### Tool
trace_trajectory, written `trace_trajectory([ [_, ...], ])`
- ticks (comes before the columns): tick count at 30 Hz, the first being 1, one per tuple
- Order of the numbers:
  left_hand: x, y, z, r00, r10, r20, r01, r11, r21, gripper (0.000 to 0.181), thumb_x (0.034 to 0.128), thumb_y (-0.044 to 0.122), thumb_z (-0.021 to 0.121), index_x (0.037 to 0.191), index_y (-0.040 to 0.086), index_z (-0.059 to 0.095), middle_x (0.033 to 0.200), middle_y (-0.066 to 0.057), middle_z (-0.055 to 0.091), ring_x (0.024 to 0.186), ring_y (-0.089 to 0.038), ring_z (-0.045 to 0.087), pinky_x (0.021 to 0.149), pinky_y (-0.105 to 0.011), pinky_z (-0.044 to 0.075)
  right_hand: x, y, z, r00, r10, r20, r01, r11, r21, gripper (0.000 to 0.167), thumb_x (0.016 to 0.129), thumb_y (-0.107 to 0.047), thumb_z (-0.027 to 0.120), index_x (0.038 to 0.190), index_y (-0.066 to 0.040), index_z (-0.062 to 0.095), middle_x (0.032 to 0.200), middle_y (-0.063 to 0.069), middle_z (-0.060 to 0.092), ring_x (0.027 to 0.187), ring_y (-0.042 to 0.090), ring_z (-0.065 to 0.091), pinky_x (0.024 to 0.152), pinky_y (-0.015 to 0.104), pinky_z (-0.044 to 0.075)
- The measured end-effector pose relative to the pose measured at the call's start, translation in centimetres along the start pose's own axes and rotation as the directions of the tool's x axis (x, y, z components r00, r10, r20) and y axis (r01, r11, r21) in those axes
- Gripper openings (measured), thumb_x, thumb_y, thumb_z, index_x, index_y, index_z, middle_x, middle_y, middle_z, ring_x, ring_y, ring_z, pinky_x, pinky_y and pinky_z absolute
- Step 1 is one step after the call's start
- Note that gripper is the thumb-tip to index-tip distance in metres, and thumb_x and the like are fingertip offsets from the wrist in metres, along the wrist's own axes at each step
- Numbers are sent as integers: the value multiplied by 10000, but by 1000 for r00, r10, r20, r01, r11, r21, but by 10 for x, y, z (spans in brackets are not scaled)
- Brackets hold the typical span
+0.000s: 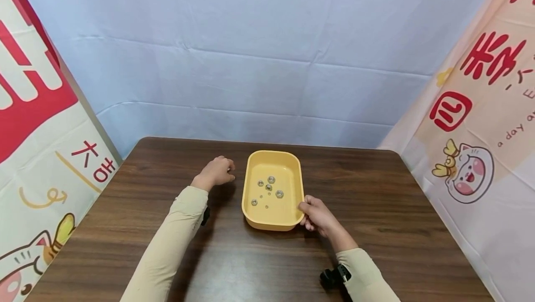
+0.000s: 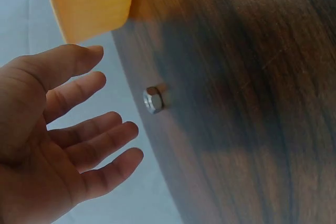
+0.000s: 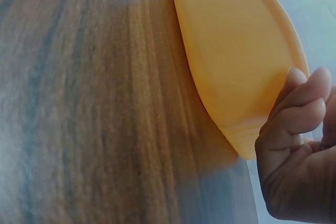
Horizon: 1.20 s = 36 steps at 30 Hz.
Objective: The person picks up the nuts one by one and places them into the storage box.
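A yellow tray (image 1: pixel 273 223) stands on the table, with several metal hex nuts of different sizes, such as one large nut (image 1: pixel 279 194), lying on its floor. My right hand (image 1: pixel 317 215) pinches the tray's rim at the near right corner. To the left of the tray, my left hand (image 1: pixel 216 171) hovers over the table with its fingers apart and loosely bent. A single hex nut (image 2: pixel 153 99) lies on the wood beyond the left fingertips in the left wrist view; nothing is in that hand. In the head view I cannot make out this nut.
The dark wood-grain table (image 1: pixel 259 265) extends around the tray. A pale cloth (image 1: pixel 251 60) hangs behind its far edge, and printed cloths hang at the left and right. A black strap with a small device (image 1: pixel 336 277) sits on my right wrist.
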<state>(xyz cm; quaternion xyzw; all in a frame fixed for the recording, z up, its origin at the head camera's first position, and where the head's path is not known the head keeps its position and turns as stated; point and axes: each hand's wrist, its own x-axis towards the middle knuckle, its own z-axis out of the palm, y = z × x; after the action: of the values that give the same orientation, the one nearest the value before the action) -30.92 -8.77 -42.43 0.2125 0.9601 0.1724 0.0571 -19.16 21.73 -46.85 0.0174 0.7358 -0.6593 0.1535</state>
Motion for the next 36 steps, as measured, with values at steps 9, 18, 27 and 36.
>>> trace_trajectory([
  [9, 11, -7, 9, 994, -103, -46, 89, 968, -236, 331, 818, 95, 701, 1117, -22, 617, 1072, -166, 610, 921, -284, 567, 795, -417, 473, -1, -1, 0, 1000, -8, -11, 8, 1000, -5, 86, 879, -44, 438, 796, -22, 426, 520, 43, 495, 353, 65, 402, 339, 187, 325],
  [18, 15, -24, 23, 965, -260, -44, 216, 875, -434, 520, 798, 92, 715, 1249, -48, 499, 1064, -199, 574, 882, -299, 556, 767, -417, 471, -3, -2, 1, 1000, 0, 1, 0, 1000, 0, 78, 878, -52, 439, 808, -17, 430, 521, 50, 501, 352, 65, 410, 337, 187, 330],
  [27, 17, -37, 29, 919, -391, 58, 336, 696, -635, 611, 803, 48, 697, 1341, -19, 416, 1053, -180, 565, 632, -156, 546, 621, -311, 493, -1, 0, 2, 1000, 11, 5, -11, 1000, 10, 72, 877, -51, 442, 814, -16, 433, 515, 45, 502, 349, 62, 411, 337, 185, 329],
  [36, 21, -32, 27, 899, -426, 105, 381, 639, -668, 531, 812, 68, 696, 1298, -9, 498, 960, -107, 593, 684, -181, 492, 611, -295, 430, -2, -1, 0, 1000, 6, 5, -6, 1000, 9, 86, 876, -56, 444, 799, -21, 428, 516, 44, 500, 350, 64, 410, 338, 189, 328],
])
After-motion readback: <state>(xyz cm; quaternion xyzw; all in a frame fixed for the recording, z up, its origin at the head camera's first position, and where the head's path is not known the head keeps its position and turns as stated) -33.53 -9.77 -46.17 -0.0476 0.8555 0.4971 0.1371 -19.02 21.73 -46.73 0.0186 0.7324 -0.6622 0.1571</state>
